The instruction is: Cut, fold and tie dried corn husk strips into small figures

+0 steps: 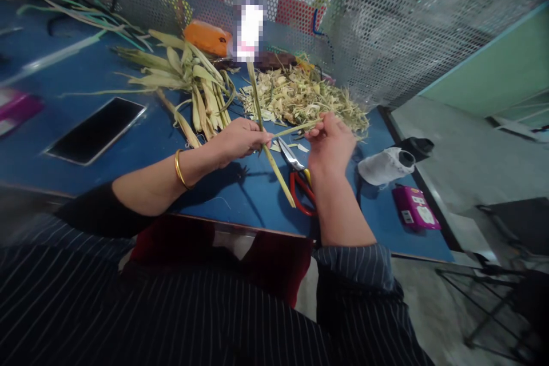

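My left hand (245, 140), with a gold bangle at its wrist, pinches a long greenish plant stalk (279, 176) near its middle. The stalk slants from the upper middle of the view down toward the table's front edge. A thin pale-green strip (295, 127) runs from the stalk to my right hand (331, 146), whose fingertips are closed on the strip's far end. Under and between the hands lie scissors with red handles (293, 191), partly covered by my right wrist. Behind the hands is a heap of dry plant scraps (300, 94). The stalk's upper end meets a blurred-out patch.
A bundle of husk-like stalks (206, 97) and a phone (96, 128) lie at left on the blue table (206, 183). An orange pouch (206, 37) is behind. At right are a white-wrapped roll (384, 166) and a purple packet (415, 207). A perforated metal panel (377, 40) borders the back.
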Tool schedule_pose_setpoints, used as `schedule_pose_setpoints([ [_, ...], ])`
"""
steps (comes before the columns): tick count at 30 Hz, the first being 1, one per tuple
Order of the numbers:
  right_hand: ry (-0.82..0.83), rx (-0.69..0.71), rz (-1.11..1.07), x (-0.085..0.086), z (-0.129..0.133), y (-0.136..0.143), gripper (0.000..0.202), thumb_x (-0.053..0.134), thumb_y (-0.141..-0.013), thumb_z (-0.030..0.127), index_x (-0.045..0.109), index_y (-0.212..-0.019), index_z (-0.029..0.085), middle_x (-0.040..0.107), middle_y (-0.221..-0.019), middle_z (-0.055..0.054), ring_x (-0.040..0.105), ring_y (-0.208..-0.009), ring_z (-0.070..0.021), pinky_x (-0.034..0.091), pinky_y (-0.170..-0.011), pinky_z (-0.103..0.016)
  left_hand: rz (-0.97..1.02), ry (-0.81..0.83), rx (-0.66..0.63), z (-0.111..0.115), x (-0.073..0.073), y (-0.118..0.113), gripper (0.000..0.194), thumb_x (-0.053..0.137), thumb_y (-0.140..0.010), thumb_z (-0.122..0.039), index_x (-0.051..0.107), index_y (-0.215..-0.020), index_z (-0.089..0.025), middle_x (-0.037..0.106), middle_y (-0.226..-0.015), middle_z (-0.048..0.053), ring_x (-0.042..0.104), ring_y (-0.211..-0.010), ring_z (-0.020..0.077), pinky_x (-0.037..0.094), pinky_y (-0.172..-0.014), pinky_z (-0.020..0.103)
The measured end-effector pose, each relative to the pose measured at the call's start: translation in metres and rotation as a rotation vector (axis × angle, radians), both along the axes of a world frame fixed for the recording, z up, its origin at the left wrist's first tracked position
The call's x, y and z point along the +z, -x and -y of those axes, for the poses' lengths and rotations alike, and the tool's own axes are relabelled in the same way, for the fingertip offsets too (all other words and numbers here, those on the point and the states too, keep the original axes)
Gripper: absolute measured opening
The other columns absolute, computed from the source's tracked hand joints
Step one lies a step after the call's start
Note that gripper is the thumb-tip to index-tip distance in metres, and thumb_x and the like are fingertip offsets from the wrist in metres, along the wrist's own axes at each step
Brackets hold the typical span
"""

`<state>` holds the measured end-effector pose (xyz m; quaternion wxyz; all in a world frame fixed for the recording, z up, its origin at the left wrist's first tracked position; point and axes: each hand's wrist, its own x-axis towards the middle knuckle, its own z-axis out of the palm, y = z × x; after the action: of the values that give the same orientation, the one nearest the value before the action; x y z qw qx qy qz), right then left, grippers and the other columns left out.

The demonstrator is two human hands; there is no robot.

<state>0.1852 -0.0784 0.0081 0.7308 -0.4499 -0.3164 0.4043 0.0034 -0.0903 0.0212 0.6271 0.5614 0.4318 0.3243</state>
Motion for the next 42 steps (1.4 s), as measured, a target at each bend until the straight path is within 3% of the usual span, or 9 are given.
schedule_pose_setpoints([
  [7,0.011,0.0,-0.019,-0.004,-0.006,-0.009,0.025,0.072,-0.075,0.039,0.057,-0.073,0.019,0.05,-0.056,0.008,0.048,-0.045,-0.0036,0.049,-0.049,-0.018,-0.002,0.005,0.001,0.0,0.002,0.003,0.021,0.055,-0.084,-0.015,0.058,-0.063,-0.012,0.027,-0.045,-0.009,0.021,-0.038,0.0,0.01,-0.046,0.022],
  [12,-0.299,-0.369,0.279,0.01,-0.001,-0.016,0.017,0.053,-0.088,0.033,0.062,-0.08,0.022,0.053,-0.065,0.005,0.053,-0.058,-0.0075,0.047,-0.062,-0.023,-0.023,0.0,-0.006,-0.002,-0.001,0.006,0.019,0.057,-0.081,-0.015,0.06,-0.062,-0.012,0.028,-0.042,-0.009,0.021,-0.036,0.001,0.01,-0.044,0.022],
  [14,-0.269,-0.166,0.669,0.011,0.007,-0.008,0.023,0.054,-0.088,0.038,0.067,-0.079,0.021,0.057,-0.065,0.002,0.057,-0.07,-0.0119,0.046,-0.069,-0.027,-0.093,-0.031,-0.028,0.001,0.0,0.004,0.019,0.06,-0.078,-0.015,0.061,-0.059,-0.012,0.031,-0.041,-0.008,0.023,-0.036,0.0018,0.012,-0.043,0.022],
  [16,-0.198,0.201,0.927,0.007,0.013,0.003,0.023,0.063,-0.082,0.039,0.068,-0.071,0.02,0.06,-0.065,0.001,0.057,-0.072,-0.0139,0.045,-0.07,-0.028,-0.169,-0.072,-0.056,0.004,0.002,0.001,0.017,0.061,-0.073,-0.013,0.061,-0.056,-0.012,0.033,-0.039,-0.007,0.025,-0.037,0.0027,0.015,-0.043,0.022],
  [19,-0.075,0.605,0.864,-0.005,0.016,0.016,0.023,0.07,-0.075,0.039,0.066,-0.068,0.018,0.061,-0.064,0.001,0.052,-0.063,-0.0117,0.041,-0.063,-0.027,-0.241,-0.112,-0.128,0.007,0.003,-0.002,0.012,0.06,-0.068,-0.013,0.063,-0.057,-0.012,0.035,-0.039,-0.007,0.027,-0.038,0.0045,0.018,-0.042,0.023],
  [24,-0.025,0.595,0.537,-0.015,0.015,0.022,0.025,0.075,-0.07,0.037,0.058,-0.067,0.019,0.053,-0.058,0.005,0.046,-0.055,-0.0089,0.036,-0.054,-0.024,-0.273,-0.138,-0.166,0.005,-0.001,0.0,0.014,0.062,-0.07,-0.022,0.065,-0.062,-0.012,0.035,-0.041,-0.006,0.026,-0.039,0.0054,0.018,-0.042,0.023],
  [34,-0.048,0.489,0.599,-0.012,0.018,0.023,0.002,0.057,-0.08,0.02,0.058,-0.08,0.021,0.044,-0.059,0.006,0.039,-0.053,-0.0081,0.031,-0.049,-0.023,-0.293,-0.276,-0.158,0.006,-0.009,-0.001,0.026,0.061,-0.078,-0.03,0.067,-0.061,-0.012,0.034,-0.044,-0.005,0.028,-0.043,0.0064,0.019,-0.044,0.023],
  [38,-0.025,0.604,0.485,-0.004,0.021,0.021,0.006,0.057,-0.081,0.02,0.063,-0.081,0.019,0.039,-0.053,0.007,0.033,-0.048,-0.0066,0.026,-0.046,-0.022,-0.267,-0.225,-0.178,0.006,-0.007,0.0,0.024,0.062,-0.077,-0.031,0.065,-0.062,-0.013,0.034,-0.044,-0.005,0.028,-0.042,0.0064,0.019,-0.043,0.023],
  [42,0.035,0.759,0.3,0.005,0.024,0.015,0.022,0.066,-0.081,0.039,0.062,-0.078,0.018,0.038,-0.054,0.007,0.028,-0.045,-0.0046,0.024,-0.044,-0.021,-0.191,-0.156,-0.216,0.005,-0.005,0.002,0.024,0.061,-0.079,-0.03,0.06,-0.061,-0.014,0.034,-0.044,-0.006,0.028,-0.041,0.0061,0.02,-0.043,0.022],
])
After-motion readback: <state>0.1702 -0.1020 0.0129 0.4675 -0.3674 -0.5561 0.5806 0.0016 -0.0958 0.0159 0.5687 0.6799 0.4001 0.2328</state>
